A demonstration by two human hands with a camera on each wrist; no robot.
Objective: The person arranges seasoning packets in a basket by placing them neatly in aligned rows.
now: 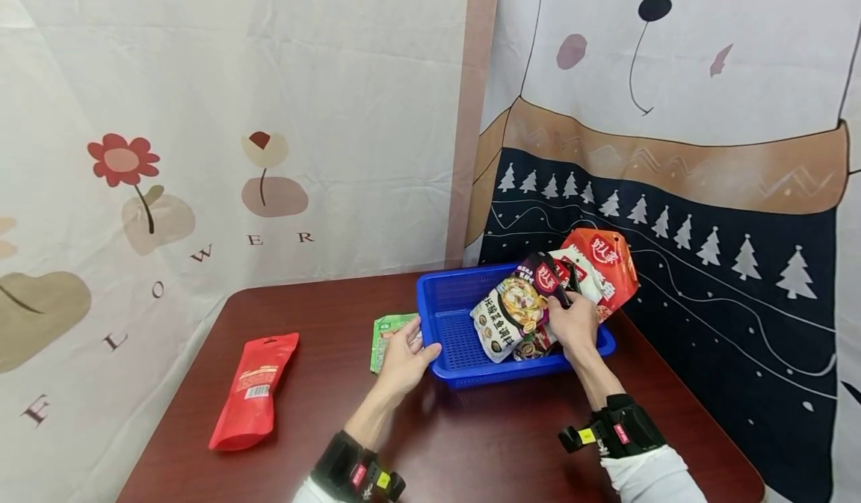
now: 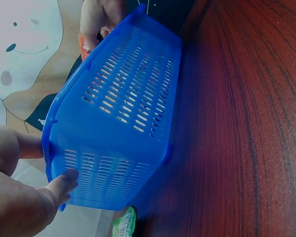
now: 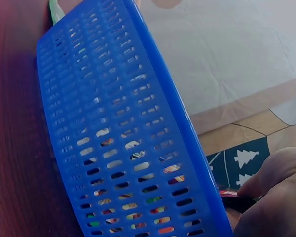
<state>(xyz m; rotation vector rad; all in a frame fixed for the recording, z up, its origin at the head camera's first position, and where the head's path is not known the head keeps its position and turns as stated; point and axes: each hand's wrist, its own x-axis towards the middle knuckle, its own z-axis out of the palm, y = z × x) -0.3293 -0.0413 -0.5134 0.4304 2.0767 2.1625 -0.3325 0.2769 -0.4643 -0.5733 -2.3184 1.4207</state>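
Observation:
A blue plastic basket (image 1: 464,376) with slotted walls stands on the table, packets piled in its right half. My left hand (image 1: 403,361) holds its left end, the thumb over the rim and fingers against the outer wall in the left wrist view. My right hand (image 1: 575,323) pinches the top edge of a black and white seasoning packet (image 1: 514,309) with a food picture, which leans inside the basket. Behind that hand, a red-orange packet (image 1: 615,264) sticks up past the back right rim. In the right wrist view the basket wall (image 3: 103,98) hides most packets.
A green packet (image 1: 383,338) lies just left of the basket, partly behind my left hand. Farther left, a red pouch (image 1: 252,395) lies on the dark wooden table (image 1: 323,413). Printed cloth (image 1: 363,129) hangs behind the table's back and right edges.

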